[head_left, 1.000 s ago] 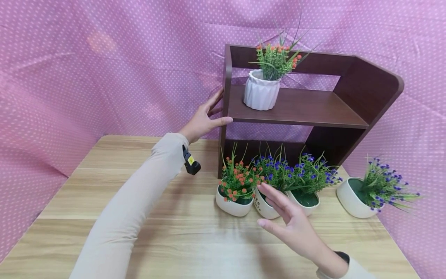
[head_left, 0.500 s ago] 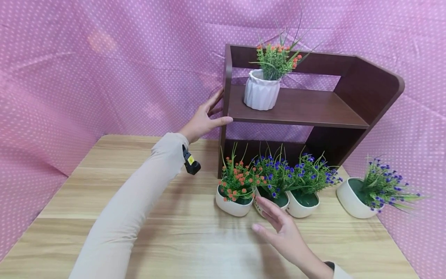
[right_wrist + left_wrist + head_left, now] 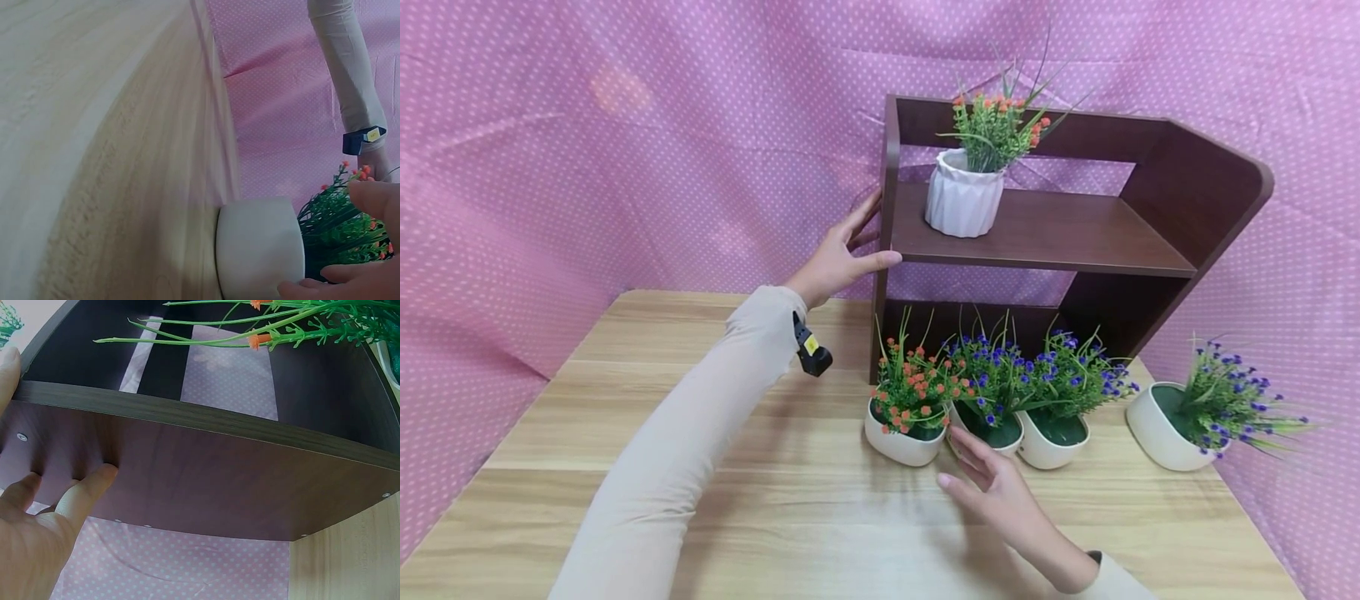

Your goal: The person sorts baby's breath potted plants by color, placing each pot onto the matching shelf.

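Right hand (image 3: 996, 492) lowered toward middle pot (image 3: 992, 433).

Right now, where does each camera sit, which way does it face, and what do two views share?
Head: above, facing forward and down at the shelf, the table, both arms.
Left wrist: below the left hand, looking up the shelf's side panel.
Right wrist: low over the table, past the right hand at the orange-flowered pot.
Shared: that pot shows in the head and right wrist views.
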`<state>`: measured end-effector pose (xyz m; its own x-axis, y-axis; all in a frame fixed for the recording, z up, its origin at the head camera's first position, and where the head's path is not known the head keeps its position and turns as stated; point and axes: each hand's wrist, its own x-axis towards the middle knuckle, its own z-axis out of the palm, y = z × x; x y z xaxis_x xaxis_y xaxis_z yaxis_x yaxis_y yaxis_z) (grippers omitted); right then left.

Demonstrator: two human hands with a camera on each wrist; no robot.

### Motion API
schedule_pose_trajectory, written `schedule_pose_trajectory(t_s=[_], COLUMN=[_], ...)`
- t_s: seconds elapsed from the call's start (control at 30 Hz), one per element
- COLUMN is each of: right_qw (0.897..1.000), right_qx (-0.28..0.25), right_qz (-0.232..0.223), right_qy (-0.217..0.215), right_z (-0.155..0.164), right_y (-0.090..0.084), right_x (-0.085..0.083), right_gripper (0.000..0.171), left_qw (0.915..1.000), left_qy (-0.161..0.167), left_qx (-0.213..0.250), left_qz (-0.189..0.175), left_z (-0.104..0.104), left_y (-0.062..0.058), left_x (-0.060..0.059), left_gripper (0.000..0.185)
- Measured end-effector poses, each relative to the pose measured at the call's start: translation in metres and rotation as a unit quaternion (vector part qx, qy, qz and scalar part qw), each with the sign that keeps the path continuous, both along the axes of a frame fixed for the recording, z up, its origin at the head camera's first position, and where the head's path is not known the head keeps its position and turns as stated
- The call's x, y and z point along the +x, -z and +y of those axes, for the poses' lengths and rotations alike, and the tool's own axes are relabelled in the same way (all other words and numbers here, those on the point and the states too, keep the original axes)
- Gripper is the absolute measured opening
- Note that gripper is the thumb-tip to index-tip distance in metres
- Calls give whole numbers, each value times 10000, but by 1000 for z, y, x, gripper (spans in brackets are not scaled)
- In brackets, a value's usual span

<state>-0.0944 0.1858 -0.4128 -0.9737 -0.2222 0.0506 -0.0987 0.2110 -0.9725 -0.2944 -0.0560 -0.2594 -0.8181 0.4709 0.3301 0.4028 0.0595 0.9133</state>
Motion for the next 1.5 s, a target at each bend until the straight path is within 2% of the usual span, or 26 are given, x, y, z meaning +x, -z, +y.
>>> schedule_pose_trajectory(t_s=[0.17,0.33,0.67,0.97,1.23,1.5], right_qw=[9997,9994,9991,9953,9982,9968], right_qx=[-17,187,363,857,588,710], right_qz=[-213,-288,-205,105,23,-126], right_qy=[-80,24,24,-434,146,351], right_z=[-2,-5,-7,-14,-20,-24], right_y=[3,8,10,10,10,15], right_x=[-2,-6,-7,-1,-5,-13], right_gripper=[75,77,83,79,80,85], left_qw=[10000,10000,9999,9999,9999,9999], left_qy=[-23,-40,-84,-104,-102,-76], left_qx=[-9,-40,-26,-69,-130,-106], left_qz=[-3,27,123,112,31,67], left_z=[-1,-2,-2,-1,0,0], left_y=[1,1,-1,-2,-3,-2], left_x=[0,1,1,2,3,3], left_gripper=[87,87,86,86,86,86])
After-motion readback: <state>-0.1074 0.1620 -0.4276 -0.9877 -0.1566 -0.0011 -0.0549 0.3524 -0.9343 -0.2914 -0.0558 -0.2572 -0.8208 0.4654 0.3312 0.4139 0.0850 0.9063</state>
